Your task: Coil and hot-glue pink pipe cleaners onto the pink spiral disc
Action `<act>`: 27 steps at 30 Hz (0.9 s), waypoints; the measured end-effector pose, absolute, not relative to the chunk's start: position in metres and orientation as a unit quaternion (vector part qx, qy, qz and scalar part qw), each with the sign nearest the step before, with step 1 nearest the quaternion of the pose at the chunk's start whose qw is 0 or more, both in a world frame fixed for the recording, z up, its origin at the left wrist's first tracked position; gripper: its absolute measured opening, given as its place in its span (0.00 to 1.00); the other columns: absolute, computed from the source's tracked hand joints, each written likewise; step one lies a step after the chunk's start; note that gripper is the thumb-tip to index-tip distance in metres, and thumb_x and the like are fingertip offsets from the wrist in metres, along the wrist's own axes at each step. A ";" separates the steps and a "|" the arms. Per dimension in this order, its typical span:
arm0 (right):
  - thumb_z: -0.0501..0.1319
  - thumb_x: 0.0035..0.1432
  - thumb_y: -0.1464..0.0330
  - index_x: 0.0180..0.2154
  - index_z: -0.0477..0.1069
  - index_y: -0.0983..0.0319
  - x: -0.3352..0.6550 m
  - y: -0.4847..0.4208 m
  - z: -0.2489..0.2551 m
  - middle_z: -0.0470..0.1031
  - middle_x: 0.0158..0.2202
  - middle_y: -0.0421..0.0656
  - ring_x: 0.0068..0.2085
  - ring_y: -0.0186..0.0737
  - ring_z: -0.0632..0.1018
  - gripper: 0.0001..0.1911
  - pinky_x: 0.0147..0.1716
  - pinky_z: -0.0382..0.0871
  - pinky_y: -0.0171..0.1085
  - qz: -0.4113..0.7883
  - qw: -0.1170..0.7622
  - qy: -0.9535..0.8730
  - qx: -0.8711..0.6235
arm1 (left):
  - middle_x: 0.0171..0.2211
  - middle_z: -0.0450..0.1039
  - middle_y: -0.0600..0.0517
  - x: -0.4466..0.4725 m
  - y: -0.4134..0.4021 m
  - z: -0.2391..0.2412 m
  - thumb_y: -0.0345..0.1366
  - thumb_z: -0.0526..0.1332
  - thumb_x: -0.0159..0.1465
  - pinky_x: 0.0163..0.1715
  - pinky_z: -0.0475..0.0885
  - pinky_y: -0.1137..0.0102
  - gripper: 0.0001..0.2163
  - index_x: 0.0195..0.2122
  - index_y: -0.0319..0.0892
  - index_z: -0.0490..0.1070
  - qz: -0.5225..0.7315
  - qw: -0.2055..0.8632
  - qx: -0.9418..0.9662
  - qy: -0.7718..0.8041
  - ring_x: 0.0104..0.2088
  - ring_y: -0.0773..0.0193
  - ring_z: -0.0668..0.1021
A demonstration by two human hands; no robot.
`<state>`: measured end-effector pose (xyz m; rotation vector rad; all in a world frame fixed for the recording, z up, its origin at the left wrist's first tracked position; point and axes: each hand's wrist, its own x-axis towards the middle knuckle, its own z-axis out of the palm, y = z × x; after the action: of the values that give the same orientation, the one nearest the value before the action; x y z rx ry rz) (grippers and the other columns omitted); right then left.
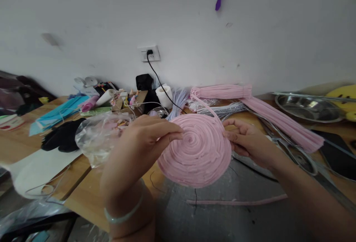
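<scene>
A: Head view: what is seen as the largest thing?

B: A wooden table (83,197) is seen across the whole frame, set against a white wall. A grey mat (222,212) is laid over its near middle part.

A: And what is laid on it?

B: Long bundles of pink pipe cleaners (278,119) are spread at the right rear, and a steel bowl (308,108) is seen beyond them. A crumpled clear plastic bag (97,138) is placed at the left, with black cloth (62,136) and blue sheets (55,114) behind it. A white roll (164,95) is stood near the wall under a socket.

A: Where is the pink disc found?

B: A coiled pink disc (194,149) of pipe cleaner is held up above the mat, in the middle, tilted toward the camera. A loose tail is led from its top edge back to the bundles.

A: How are the hands set?

B: The disc's left rim is pinched by the left hand (141,138), thumb in front and fingers behind; a pale bangle is worn on that wrist. The right rim is pinched by the right hand (247,140), fingertips pressed together on the edge.

A: Anything smaller?

B: A single pink pipe cleaner (236,201) is left lying flat on the mat, just below the disc.
</scene>
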<state>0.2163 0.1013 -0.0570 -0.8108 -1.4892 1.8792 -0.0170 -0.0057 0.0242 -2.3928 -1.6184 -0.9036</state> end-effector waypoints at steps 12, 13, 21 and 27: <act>0.67 0.51 0.58 0.36 0.64 0.60 0.217 0.101 -0.057 0.63 0.16 0.29 0.13 0.21 0.55 0.18 0.11 0.38 0.27 0.705 0.299 -0.564 -0.309 | 0.37 0.78 0.53 -0.030 0.006 0.012 0.37 0.52 0.68 0.39 0.68 0.67 0.09 0.40 0.45 0.73 -0.133 0.023 -0.823 -0.552 0.37 0.62 0.77; 0.67 0.51 0.58 0.36 0.64 0.60 0.217 0.100 -0.057 0.63 0.16 0.29 0.13 0.21 0.55 0.18 0.11 0.38 0.27 0.706 0.300 -0.563 -0.308 | 0.36 0.77 0.53 -0.030 0.006 0.012 0.37 0.52 0.68 0.38 0.67 0.67 0.10 0.39 0.45 0.72 -0.127 0.021 -0.824 -0.552 0.36 0.62 0.77; 0.67 0.51 0.59 0.37 0.63 0.60 0.217 0.100 -0.057 0.62 0.16 0.28 0.13 0.21 0.55 0.18 0.11 0.38 0.27 0.712 0.298 -0.560 -0.302 | 0.27 0.70 0.53 -0.024 0.006 0.015 0.34 0.49 0.66 0.29 0.62 0.70 0.10 0.30 0.42 0.66 -0.102 0.079 -0.812 -0.570 0.28 0.64 0.71; 0.68 0.49 0.58 0.37 0.64 0.61 0.216 0.100 -0.056 0.64 0.16 0.29 0.12 0.21 0.55 0.19 0.11 0.38 0.27 0.709 0.302 -0.558 -0.308 | 0.26 0.67 0.53 -0.033 0.007 0.019 0.35 0.48 0.65 0.28 0.60 0.68 0.07 0.33 0.43 0.63 -0.160 0.142 -0.683 -0.698 0.27 0.63 0.70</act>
<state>0.2163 0.1001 -0.0561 -0.8156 -1.4793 1.8798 -0.0326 0.0074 0.0188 -1.9721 -2.0155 -0.4613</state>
